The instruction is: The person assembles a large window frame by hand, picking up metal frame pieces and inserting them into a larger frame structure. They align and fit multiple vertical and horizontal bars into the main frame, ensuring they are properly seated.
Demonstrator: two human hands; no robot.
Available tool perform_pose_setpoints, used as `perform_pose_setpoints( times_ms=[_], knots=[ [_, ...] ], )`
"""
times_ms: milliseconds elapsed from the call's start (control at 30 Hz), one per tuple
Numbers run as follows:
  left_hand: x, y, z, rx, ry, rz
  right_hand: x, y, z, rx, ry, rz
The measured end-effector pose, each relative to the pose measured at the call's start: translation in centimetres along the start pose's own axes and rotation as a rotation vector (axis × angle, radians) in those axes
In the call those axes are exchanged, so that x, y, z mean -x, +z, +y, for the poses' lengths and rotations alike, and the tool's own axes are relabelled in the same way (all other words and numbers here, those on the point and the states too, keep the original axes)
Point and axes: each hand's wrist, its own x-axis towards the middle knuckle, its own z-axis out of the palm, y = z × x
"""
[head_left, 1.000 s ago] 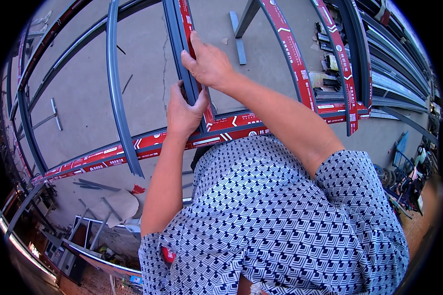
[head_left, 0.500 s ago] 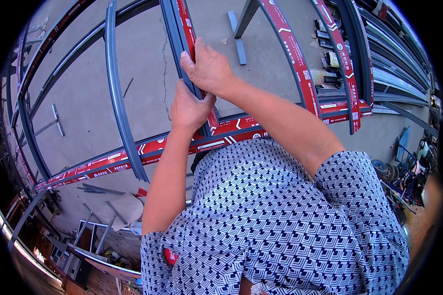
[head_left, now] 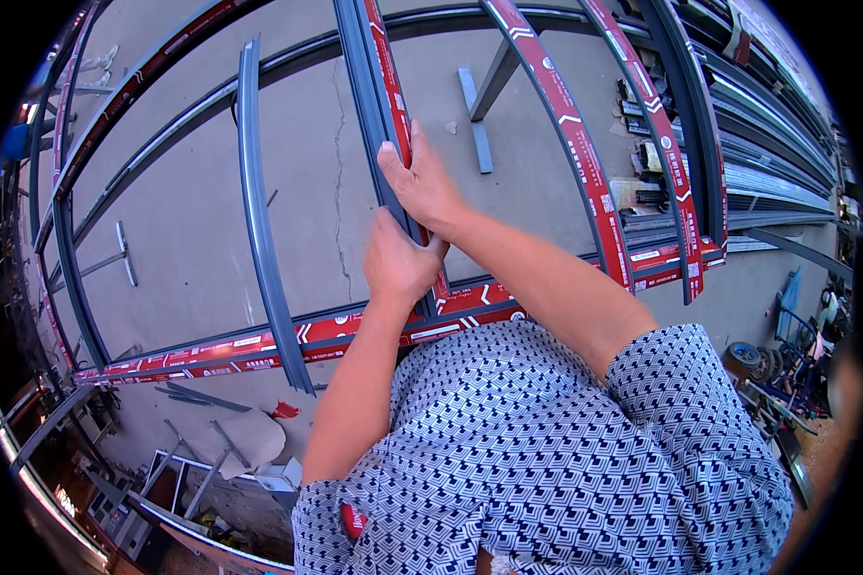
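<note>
A dark grey metal profile bar [head_left: 358, 91] with a red film strip along its right side runs away from me across the frame. My left hand [head_left: 402, 257] is closed around its near part. Just beyond it, my right hand [head_left: 426, 195] grips the same bar, thumb on the left side and fingers on the red-film side, partly hidden. Both hands are close together. The bar's near end meets the red-filmed front rail [head_left: 230, 353] of the frame, right before my body.
To the left a loose-looking grey bar [head_left: 262, 211] crosses the front rail. Red-filmed bars [head_left: 571, 125] stand to the right. Long profiles [head_left: 777, 144] are stacked at far right. Grey trestle legs [head_left: 474, 120] show below on the concrete floor [head_left: 297, 182].
The whole scene sits lower and slightly further right in the picture as my head has shifted. Both hands keep their hold on the bar.
</note>
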Motion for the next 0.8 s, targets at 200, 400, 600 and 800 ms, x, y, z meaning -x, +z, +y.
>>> perform_pose_setpoints(
  times_ms=[200, 400, 600, 800],
  knots=[
    [0.2, 0.1, 0.6, -0.008, -0.032, -0.006, -1.5, 0.0, -1.2, -0.098, 0.083, 0.019],
    [0.1, 0.1, 0.2, 0.012, -0.046, 0.002, -2.4, 0.9, 0.1, -0.136, 0.105, 0.002],
    [0.3, -0.1, 1.0, 0.031, -0.084, -0.021, -2.3, -0.1, -1.2, -0.112, 0.144, -0.019],
    [-0.2, 1.2, -0.2, 0.028, -0.010, 0.070, -4.2, 1.1, 0.2, -0.087, 0.089, 0.029]
  ],
)
